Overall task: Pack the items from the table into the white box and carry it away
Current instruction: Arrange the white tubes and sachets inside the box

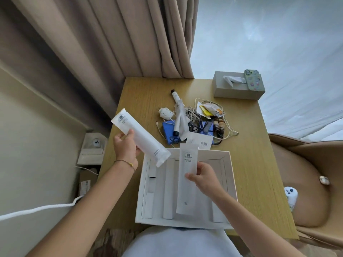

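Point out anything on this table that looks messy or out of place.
Behind the open white cardboard box, a heap of tangled white cables, crumpled wrappers and a white tube sits jumbled on the wooden table. A phone in a patterned case rests on the grey tissue box, overhanging its edge.

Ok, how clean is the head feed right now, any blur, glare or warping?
Head view: wide-angle bends the curtain and table edges; window blown out; left hand and its white packet slightly soft; white box evenly lit.

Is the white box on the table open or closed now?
Open: the white box has no lid on, and its inner dividers show from above.
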A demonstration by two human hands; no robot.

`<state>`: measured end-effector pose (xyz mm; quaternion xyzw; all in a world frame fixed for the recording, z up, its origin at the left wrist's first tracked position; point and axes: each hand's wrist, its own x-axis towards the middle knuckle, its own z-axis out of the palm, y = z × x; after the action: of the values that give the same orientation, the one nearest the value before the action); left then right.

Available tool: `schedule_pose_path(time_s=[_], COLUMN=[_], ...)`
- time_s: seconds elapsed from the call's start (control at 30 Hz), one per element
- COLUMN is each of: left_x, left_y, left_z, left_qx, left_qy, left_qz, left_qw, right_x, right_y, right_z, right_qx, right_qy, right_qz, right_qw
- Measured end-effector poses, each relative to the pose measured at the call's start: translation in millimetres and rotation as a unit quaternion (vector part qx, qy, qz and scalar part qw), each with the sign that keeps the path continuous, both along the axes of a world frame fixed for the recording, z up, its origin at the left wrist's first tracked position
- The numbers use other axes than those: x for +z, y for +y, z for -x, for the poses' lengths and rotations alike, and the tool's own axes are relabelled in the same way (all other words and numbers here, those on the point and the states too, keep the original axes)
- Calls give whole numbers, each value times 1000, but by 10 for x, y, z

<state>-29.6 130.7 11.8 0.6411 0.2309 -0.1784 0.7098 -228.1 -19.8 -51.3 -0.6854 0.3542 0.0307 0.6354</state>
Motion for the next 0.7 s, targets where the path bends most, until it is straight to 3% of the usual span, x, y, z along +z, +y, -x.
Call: schedule_pose_path(time_s=[0.2,0.43,0.6,0.7], left_x=[85,130,74,26], left_y=[236,325,284,247], left_z=[127,395,641,755], left_qx=[-31,-119,-183,-208], left_qy=[-3,-11,-15,-9], left_qz=[8,0,-29,-38], left_qw=[999,993,983,977], right_x=[-375,-556,-655,-693], right_y=[164,242,218,241], right_z=[-4,-60,-63,-50], right_qx=[33,8,11,66], right_qy=[121,189,230,251], right_qz=[0,8,74,125], right_qw=[992,982,970,958])
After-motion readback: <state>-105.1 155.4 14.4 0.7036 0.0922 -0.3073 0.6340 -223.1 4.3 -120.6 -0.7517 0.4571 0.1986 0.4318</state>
